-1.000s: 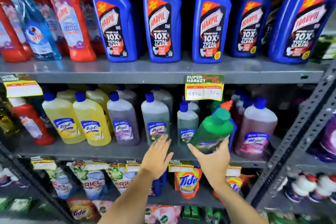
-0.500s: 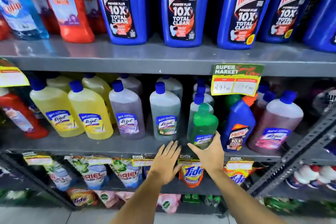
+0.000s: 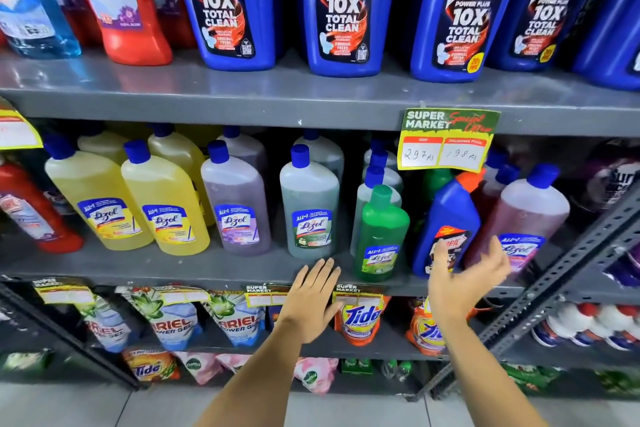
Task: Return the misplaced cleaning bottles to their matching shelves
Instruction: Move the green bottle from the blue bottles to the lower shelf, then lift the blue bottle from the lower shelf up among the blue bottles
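A green Lizol bottle (image 3: 381,236) stands upright on the middle shelf (image 3: 173,267), in front of the grey Lizol bottles. Just right of it a small blue Harpic bottle (image 3: 446,218) with an orange cap leans among the Lizol bottles. My right hand (image 3: 464,281) is open with fingers spread, in front of the small Harpic bottle's lower part and a pink Lizol bottle (image 3: 530,215); it holds nothing. My left hand (image 3: 311,295) is open and flat at the shelf's front edge, below a grey Lizol bottle (image 3: 309,204). Large blue Harpic bottles (image 3: 346,7) line the top shelf.
Yellow (image 3: 166,204) and purple (image 3: 235,204) Lizol bottles fill the middle shelf's left side, with a red bottle (image 3: 31,211) at the far left. A price tag (image 3: 446,142) hangs from the top shelf (image 3: 311,94). Detergent pouches (image 3: 360,319) sit below. A slanted metal upright (image 3: 568,274) crosses at right.
My right hand set the green Lizol bottle upright on the middle shelf, let go, and moved right in front of the small Harpic bottle. The view has moved closer.
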`<state>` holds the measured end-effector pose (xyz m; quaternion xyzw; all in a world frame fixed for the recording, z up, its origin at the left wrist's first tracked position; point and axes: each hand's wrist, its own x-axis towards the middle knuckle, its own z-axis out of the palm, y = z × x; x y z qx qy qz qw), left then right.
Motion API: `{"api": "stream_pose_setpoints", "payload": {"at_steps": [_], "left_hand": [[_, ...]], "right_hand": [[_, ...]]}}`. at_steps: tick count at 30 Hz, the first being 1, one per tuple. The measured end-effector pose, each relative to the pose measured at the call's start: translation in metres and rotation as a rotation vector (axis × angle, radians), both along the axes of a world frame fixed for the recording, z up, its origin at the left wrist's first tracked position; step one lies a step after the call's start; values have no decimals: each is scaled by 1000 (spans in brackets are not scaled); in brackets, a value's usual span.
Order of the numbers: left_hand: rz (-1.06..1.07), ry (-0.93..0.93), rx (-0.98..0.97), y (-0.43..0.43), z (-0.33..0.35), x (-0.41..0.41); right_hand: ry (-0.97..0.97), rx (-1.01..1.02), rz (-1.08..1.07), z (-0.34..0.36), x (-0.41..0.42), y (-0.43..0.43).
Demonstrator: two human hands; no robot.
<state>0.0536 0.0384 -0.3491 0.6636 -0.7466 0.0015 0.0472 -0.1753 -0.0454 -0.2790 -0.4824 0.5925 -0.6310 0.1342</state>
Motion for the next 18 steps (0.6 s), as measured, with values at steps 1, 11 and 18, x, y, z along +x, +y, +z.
{"api": "stream_pose_setpoints", "payload": {"at_steps": [1,11,18], "left_hand": [[4,4,22,0,0,-1],[-15,22,29,2,-4,2],[-158,-25,-432,3,62,-6]], "right_hand": [[25,35,4,1,-5,-7],[102,240,169,10,-7,-32],[-45,241,136,25,-13,-6]]}}
